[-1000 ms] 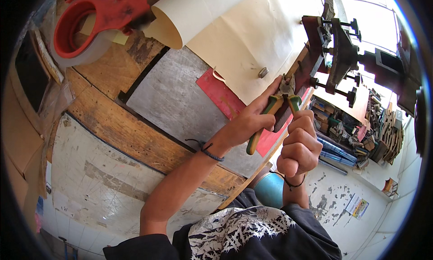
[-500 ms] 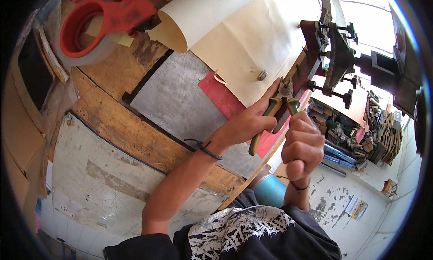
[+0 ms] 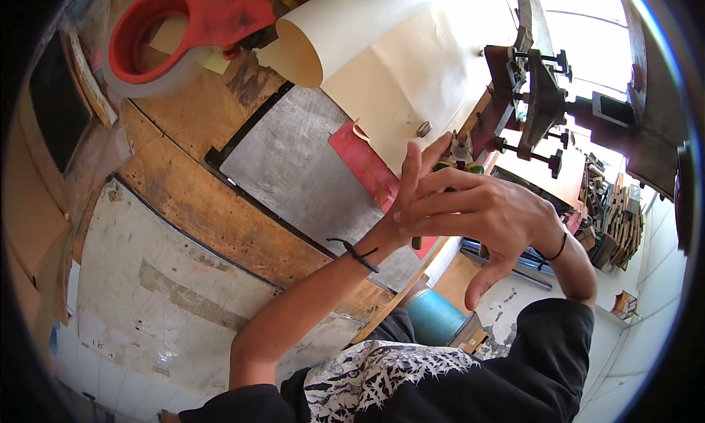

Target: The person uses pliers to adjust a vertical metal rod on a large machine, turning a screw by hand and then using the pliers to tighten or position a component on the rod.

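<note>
Opened from its earlier fist, the right hand (image 3: 507, 211) now spreads across the green-handled pliers (image 3: 460, 155), fingers apart. Overlapped, the left hand (image 3: 396, 211) extends a forefinger beside their head, presumably to steady them; its grip cannot be told. They lie at the cream paper's (image 3: 400, 103) edge, near a screw clamp (image 3: 541, 103).

- Rough, worn wood on the desk (image 3: 192, 195)
- Scratchy grey metal on the flat plate (image 3: 283, 155)
- Smooth plastic on the red tape holder (image 3: 213, 19)
- Metal on the pliers' (image 3: 461, 153) tip
- Wrinkly paper in the cream sheet (image 3: 396, 103)
</note>
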`<state>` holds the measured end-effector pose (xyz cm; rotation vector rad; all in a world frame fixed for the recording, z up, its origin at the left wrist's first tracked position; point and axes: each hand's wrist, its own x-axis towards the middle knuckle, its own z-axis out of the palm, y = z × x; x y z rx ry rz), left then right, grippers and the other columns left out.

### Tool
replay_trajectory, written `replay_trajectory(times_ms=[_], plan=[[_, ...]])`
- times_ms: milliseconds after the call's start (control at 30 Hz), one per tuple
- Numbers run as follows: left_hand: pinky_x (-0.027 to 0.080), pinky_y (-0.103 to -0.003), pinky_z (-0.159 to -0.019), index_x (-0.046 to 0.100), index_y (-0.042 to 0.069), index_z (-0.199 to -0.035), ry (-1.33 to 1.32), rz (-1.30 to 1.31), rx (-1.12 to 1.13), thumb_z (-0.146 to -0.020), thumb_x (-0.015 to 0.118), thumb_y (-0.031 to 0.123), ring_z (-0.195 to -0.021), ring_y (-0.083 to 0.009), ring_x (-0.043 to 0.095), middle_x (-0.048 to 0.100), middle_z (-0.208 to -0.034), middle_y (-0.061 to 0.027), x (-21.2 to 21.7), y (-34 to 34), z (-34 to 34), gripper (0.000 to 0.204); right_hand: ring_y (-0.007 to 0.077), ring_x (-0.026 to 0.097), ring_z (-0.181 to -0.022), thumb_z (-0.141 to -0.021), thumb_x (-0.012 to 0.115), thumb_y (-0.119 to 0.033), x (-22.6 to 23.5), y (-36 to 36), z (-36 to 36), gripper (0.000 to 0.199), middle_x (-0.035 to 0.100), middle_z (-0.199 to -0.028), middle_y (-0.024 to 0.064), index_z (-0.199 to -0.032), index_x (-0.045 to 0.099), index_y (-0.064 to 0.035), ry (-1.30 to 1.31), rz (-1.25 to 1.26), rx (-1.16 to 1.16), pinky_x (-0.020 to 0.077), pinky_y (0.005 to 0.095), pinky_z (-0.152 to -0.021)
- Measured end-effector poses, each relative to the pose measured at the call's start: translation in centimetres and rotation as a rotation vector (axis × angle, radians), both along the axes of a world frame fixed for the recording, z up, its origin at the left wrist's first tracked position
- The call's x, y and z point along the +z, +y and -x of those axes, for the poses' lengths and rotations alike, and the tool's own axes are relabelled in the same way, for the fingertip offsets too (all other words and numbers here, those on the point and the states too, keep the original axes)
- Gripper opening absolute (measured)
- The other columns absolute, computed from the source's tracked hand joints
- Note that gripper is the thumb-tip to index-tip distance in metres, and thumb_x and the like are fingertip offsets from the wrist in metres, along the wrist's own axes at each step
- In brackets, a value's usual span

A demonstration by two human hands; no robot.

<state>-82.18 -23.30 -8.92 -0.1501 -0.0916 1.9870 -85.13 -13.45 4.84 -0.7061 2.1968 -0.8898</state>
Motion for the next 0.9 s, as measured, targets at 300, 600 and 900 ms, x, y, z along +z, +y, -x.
replay_trajectory(times_ms=[300, 600, 900], plan=[[0.03, -0.038, -0.118, 0.024, 0.0, -0.155, 0.132, 0.174, -0.012, -0.104, 0.01, 0.062, -0.135, -0.0216, 0.044, 0.045, -0.146, -0.0139, 0.0, -0.3, 0.6, 0.082, 0.034, 0.061, -0.107, -0.077, 0.073, -0.057, 0.0, -0.9, 0.8, 0.065, 0.066, -0.106, 0.015, -0.106, 0.07, 0.0011, -0.03, -0.057, 0.066, 0.0448, 0.0454, -0.095], [0.03, -0.034, -0.119, 0.024, 0.001, -0.156, -0.025, 0.001, -0.08, -0.107, 0.013, 0.052, -0.135, -0.0196, 0.043, 0.042, -0.151, -0.0095, -1.0, 0.0, 0.0, 0.071, 0.0342, 0.061, -0.099, -0.078, 0.068, -0.036, -0.2, -2.1, 2.2, 0.046, 0.066, -0.1, 0.016, -0.104, 0.069, 0.002, -0.088, -0.099, 0.086, 0.044, 0.0465, -0.096], [0.039, -0.033, -0.111, 0.035, 0.003, -0.153, -0.192, -0.061, -0.228, -0.107, 0.021, 0.046, -0.123, -0.0152, 0.053, 0.053, -0.141, -0.01, -1.5, -1.4, 1.8, 0.064, 0.0332, 0.061, -0.093, -0.073, 0.065, -0.023, -0.3, -2.2, 1.7, 0.035, 0.064, -0.088, 0.0152, -0.098, 0.066, 0.0021, -0.173, -0.136, 0.062, 0.0437, 0.0457, -0.098]])
